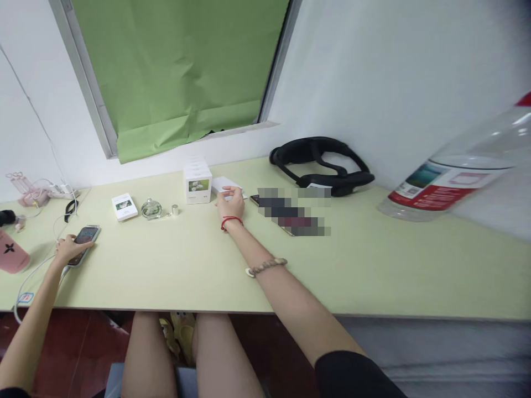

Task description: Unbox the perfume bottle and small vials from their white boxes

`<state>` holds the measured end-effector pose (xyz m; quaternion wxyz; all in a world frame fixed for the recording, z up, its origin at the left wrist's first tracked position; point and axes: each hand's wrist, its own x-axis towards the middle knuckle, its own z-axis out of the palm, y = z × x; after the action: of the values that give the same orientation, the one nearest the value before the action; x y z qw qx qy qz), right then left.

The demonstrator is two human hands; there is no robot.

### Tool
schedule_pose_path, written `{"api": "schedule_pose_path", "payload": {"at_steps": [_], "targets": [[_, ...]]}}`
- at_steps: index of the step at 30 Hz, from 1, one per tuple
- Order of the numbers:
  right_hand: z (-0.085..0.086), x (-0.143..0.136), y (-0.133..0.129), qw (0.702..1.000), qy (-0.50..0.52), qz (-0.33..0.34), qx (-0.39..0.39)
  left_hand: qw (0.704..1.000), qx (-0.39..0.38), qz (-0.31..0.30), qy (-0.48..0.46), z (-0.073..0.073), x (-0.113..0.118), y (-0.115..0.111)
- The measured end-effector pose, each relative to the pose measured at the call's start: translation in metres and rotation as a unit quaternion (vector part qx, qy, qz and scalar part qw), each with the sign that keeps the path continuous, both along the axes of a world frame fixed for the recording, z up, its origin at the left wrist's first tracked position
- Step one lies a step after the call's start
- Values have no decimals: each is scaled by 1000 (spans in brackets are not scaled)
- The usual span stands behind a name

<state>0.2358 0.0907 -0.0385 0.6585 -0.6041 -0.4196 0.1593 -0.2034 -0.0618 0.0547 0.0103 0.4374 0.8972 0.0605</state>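
My left hand (68, 249) grips a smartphone (85, 243) on the left of the table, its thumb across the lit screen. A white cable runs by the phone. My right hand (231, 203), with a red cord on the wrist, is just right of a row of white boxes (198, 190) with a flower picture. Its fingers are loosely bent and apart, with nothing visible in them. Behind them lies a white sheet or card (226, 184). Between my hands are a flat white box (124, 207), a round glass bottle (151, 209) and a small silvery cap (175, 209).
A dark, pixelated phone-like object (286, 213) lies right of my right hand. Behind it rests a black headset (323, 166). A large plastic bottle (440, 177) stands at the right. A pink cup (12, 254) and a power strip (62, 190) with cables are far left.
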Motion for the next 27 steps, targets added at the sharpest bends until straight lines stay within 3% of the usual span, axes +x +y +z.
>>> {"api": "schedule_pose_path", "payload": {"at_steps": [16, 21, 27], "targets": [[9, -1, -7, 999, 28, 13, -36, 999, 47, 2, -2, -1, 7, -10], [14, -4, -11, 998, 33, -2, -55, 994, 98, -43, 24, 2, 12, -14], [10, -3, -9, 999, 14, -1, -40, 954, 182, -159, 174, 0, 25, -23]]}}
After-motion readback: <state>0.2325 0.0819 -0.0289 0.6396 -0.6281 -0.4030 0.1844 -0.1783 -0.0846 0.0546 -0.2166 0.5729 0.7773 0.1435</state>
